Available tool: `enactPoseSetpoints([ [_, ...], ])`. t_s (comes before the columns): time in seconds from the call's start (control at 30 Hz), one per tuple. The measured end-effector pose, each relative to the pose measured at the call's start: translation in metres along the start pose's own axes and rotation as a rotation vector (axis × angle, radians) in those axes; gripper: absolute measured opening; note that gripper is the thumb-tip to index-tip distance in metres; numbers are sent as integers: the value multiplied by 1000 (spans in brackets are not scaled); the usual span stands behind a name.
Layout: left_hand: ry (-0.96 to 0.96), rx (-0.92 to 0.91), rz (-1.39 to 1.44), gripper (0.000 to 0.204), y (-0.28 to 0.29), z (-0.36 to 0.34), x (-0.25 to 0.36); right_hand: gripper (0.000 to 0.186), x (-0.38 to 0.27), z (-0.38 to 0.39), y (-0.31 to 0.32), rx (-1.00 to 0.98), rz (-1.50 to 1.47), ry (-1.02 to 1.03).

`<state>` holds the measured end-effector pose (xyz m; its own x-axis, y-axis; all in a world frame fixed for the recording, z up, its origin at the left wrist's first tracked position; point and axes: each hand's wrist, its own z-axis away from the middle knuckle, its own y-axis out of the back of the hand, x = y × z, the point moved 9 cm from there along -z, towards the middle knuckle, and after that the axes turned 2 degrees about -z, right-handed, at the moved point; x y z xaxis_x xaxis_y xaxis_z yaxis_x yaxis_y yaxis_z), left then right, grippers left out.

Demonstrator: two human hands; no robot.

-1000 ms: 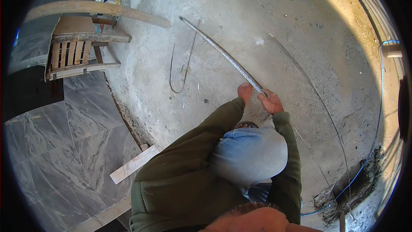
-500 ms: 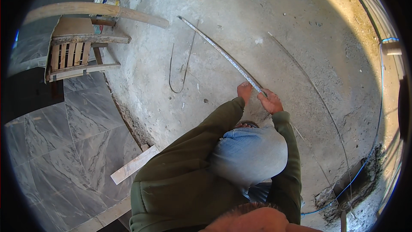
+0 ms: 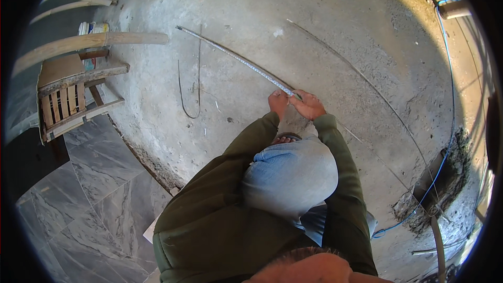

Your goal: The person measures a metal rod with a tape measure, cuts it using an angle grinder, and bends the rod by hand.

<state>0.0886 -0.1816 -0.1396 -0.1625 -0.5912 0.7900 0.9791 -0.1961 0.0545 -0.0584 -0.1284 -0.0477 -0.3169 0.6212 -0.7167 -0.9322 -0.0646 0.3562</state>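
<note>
one flat measuring tape (image 3: 242, 60) stretches over rough concrete (image 3: 246, 15); right hand (image 3: 309, 106) clamped on its near end, left hand (image 3: 278, 103) curled beside, grip unclear.

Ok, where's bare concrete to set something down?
There's bare concrete floor between the tape measure and the long thin rod, and more between that rod and the blue cord. Crowded: around the left hand and right hand at the tape's near end, and lower right, where cord and rod run over a hollow.
</note>
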Motion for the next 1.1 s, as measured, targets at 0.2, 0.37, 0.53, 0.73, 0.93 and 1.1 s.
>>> enactPoseSetpoints([
  [0.2, -79, -190, -22, 19, -44, 13, -21, 62, 9, 14, 19, 14, -18, -42],
  [0.37, 25, -294, 56, 5, -48, 5, -35, 60, 18, 37, 31, 4, 16, -74],
  [0.53, 186, -185, -126, 12, -47, -4, -39, 56, 57, 69, 56, 43, 48, -131],
  [0.73, 160, -104, -73, 15, -6, -34, -27, 58, 90, 113, 77, 83, 49, -151],
  [0.93, 44, 7, 4, 10, 74, -128, 22, 54, 140, 155, 92, 104, 90, -196],
  [1.1, 5, 100, -41, 15, 114, -215, 73, 49, 192, 185, 96, 166, 97, -262],
])
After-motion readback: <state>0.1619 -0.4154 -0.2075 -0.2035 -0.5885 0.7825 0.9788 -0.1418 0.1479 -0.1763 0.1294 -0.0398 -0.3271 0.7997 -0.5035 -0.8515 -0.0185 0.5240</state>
